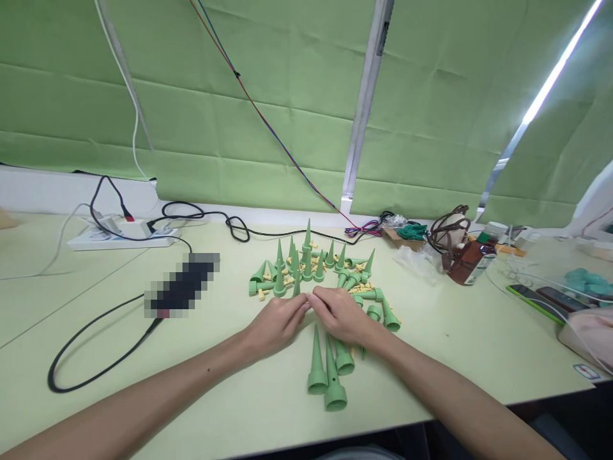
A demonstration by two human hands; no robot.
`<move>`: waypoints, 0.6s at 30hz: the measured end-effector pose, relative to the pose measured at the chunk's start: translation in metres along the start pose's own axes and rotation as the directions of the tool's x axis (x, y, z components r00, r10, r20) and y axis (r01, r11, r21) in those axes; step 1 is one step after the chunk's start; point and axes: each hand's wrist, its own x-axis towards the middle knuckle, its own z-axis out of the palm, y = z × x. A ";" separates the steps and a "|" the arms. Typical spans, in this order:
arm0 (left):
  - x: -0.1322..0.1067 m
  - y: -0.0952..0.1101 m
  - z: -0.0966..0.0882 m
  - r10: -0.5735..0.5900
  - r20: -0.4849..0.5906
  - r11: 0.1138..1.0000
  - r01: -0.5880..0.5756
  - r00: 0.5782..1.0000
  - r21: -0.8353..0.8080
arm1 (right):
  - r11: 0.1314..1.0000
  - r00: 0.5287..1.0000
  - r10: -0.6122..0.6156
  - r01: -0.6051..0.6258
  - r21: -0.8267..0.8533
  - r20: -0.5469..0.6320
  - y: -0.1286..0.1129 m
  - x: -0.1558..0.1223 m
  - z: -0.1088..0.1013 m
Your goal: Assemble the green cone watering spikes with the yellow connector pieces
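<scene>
My left hand [278, 321] and my right hand [341, 313] meet fingertip to fingertip over the middle of the table. Both are closed in a pinch, and whatever sits between the fingertips is too small and covered to make out. Just behind them stand several upright green plastic spikes [280, 271], pointed at the top with a wide collar at the base. Small yellow plastic pieces [288, 281] lie scattered among them. Nearer to me, below my right hand, a green spike [316, 367] lies with others on the table. More lie tipped over beside the right wrist.
A black device [184, 284], partly pixelated, lies on the left with a cable looping from it. Behind it is a white power strip [122, 239]. On the right are a brown bottle [472, 259], a clear plastic bag [419, 263] and a green-edged phone [534, 301].
</scene>
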 end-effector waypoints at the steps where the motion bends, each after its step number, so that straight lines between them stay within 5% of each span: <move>1: 0.000 0.000 0.000 -0.002 -0.002 1.000 0.002 1.000 0.002 | 1.000 1.000 -0.002 0.002 0.000 -0.008 0.000 0.000 0.000; 7: -0.001 0.002 0.001 0.016 -0.145 0.999 -0.010 0.989 0.042 | 0.999 0.994 0.017 -0.012 0.047 -0.110 0.000 0.001 0.000; 13: -0.002 0.004 0.003 0.111 -0.444 0.990 -0.057 0.889 0.133 | 0.997 0.978 0.052 -0.040 0.065 -0.203 0.001 0.002 0.000; 18: 0.000 0.000 0.005 0.053 -0.538 0.991 0.021 0.842 0.130 | 0.997 0.977 0.060 -0.048 0.062 -0.204 0.000 0.002 0.002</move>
